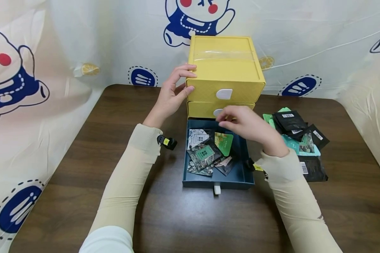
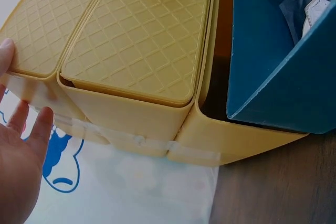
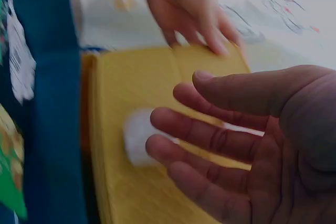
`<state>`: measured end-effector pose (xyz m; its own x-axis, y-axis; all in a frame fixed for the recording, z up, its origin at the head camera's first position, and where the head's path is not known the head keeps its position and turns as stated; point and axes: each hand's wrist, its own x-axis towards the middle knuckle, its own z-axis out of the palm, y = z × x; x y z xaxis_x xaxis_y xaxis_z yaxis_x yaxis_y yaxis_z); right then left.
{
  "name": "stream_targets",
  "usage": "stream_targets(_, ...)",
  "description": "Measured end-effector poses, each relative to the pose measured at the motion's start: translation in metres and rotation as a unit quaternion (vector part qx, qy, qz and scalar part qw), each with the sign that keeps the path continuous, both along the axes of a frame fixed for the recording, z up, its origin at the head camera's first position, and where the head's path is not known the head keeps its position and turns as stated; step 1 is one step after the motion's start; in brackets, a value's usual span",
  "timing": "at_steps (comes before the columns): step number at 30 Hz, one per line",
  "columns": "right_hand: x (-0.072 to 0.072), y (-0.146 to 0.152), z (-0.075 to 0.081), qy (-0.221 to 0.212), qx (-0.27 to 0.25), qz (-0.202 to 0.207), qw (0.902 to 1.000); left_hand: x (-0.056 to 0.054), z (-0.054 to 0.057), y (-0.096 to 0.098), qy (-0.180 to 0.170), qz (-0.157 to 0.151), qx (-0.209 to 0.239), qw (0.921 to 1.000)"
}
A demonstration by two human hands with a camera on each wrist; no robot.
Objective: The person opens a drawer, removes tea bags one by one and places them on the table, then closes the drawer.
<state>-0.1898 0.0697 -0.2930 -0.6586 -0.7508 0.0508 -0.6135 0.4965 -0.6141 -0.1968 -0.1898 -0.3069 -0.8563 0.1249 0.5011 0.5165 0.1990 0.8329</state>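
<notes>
Ahead, a blue drawer [image 1: 196, 183] jutted from a yellow box [image 1: 226, 66].
Fingers unclenched, the left hand [image 1: 171, 91] touched the box; the right hand [image 1: 248, 125] hung over the drawer.

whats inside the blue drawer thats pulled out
The blue drawer holds a green-labelled dark packet, a green-and-yellow packet and other packets. They overlap, so whatever lies beneath is covered.

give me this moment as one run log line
left hand: touching yellow drawer unit | right hand: empty, over open blue drawer | in drawer: assorted packets | on table, right of drawer: packet pile
</notes>
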Motion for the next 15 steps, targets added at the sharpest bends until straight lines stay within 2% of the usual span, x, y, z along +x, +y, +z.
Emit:
stream_targets(4, -0.004, -0.028, -0.007, 0.006, 0.023, 0.074, 0.997, -0.002, -0.001, 0.0, 0.008, -0.004, -0.002, 1.0)
stream_targets(7, -0.006, -0.044, -0.014, -0.004, 0.042, 0.116, 0.9924, -0.003, -0.001, 0.0, 0.013, -0.003, -0.003, 0.9999)
stream_targets(11, -0.007, -0.059, -0.025, -0.037, 0.094, 0.146, 0.9841, -0.002, -0.001, 0.0, 0.013, -0.003, -0.002, 0.9999)
stream_targets(15, -0.005, -0.07, -0.034, -0.051, 0.171, 0.168, 0.9695, -0.001, -0.001, 0.0, 0.009, 0.0, -0.001, 1.0)
